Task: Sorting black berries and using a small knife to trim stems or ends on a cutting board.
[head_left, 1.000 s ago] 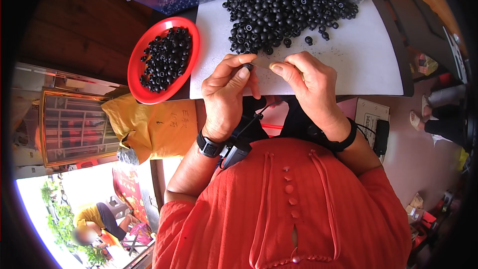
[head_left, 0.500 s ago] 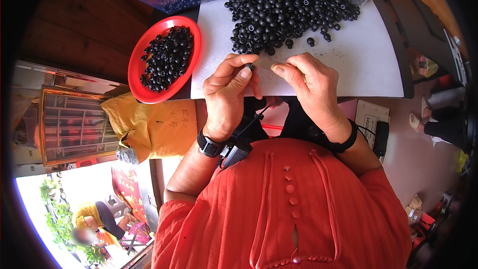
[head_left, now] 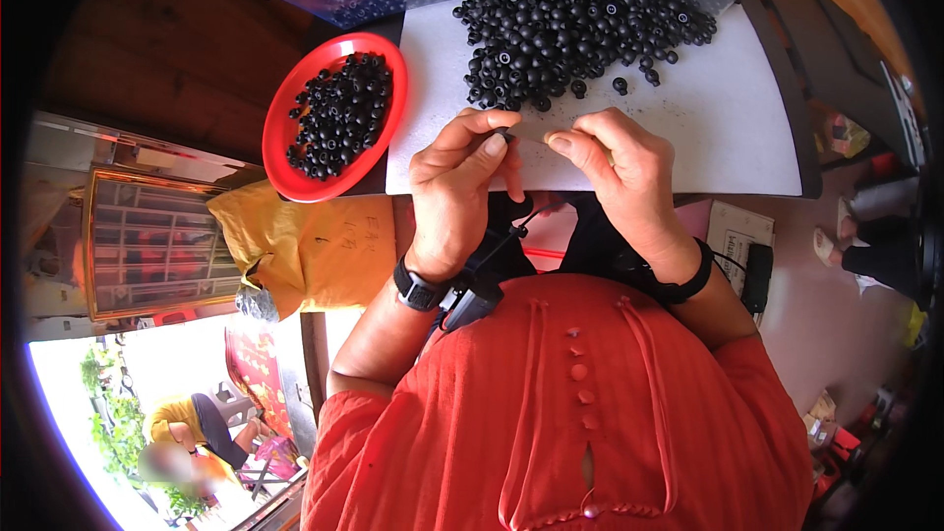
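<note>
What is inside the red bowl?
The red bowl holds small black beads, heaped loosely and covering most of its bottom. Whatever lies beneath the heap is hidden.

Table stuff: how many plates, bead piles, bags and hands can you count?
Round red plastic plate of black beads: 1
Loose pile of small round black beads on the white sheet: 1
Yellow paper bag: 1
Hands, left hand and right hand: 2
Total: 5
</note>
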{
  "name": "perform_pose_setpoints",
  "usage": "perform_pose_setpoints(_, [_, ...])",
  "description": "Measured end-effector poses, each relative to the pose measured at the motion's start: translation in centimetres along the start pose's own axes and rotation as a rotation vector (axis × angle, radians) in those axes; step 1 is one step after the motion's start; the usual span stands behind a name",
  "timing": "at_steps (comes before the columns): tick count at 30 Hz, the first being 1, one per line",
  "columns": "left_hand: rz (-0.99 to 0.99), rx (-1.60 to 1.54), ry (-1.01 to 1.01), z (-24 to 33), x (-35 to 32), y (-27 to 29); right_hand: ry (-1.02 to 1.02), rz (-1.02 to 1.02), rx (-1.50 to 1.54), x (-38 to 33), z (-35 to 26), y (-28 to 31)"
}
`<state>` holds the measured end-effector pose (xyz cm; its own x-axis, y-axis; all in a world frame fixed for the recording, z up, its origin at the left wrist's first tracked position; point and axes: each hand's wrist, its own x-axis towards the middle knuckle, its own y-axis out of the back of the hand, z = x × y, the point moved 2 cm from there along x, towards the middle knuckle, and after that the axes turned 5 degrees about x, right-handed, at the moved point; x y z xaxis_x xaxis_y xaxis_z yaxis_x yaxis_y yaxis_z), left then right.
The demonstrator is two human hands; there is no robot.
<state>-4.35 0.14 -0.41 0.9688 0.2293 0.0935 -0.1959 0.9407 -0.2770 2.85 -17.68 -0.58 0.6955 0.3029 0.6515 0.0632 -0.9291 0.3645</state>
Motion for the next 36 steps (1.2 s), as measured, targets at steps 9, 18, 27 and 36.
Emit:
perform_pose_setpoints(9, [0.536, 0.858, -0.310, 10.1, 1.1, 8.6, -0.172, 0.102, 0.225, 0.5, 0.8, 2.1])
perform_pose_setpoints(18, [0.155, 1.182, -0.479, 3.5, 2.1, 2.3, 0.034, 0.158, 0.019, 0.2, 1.2, 0.9])
perform_pose_setpoints(27, [0.019, 1.402, -0.478, 1.3, 3.9, 1.0, 0.127, 0.173, -0.107, 0.0, 1.3, 0.6])
perform_pose_setpoints(36, [-0.069, 1.278, -0.402, 1.7, 3.2, 0.4, 0.124, 0.160, -0.142, 0.0, 1.3, 0.7])
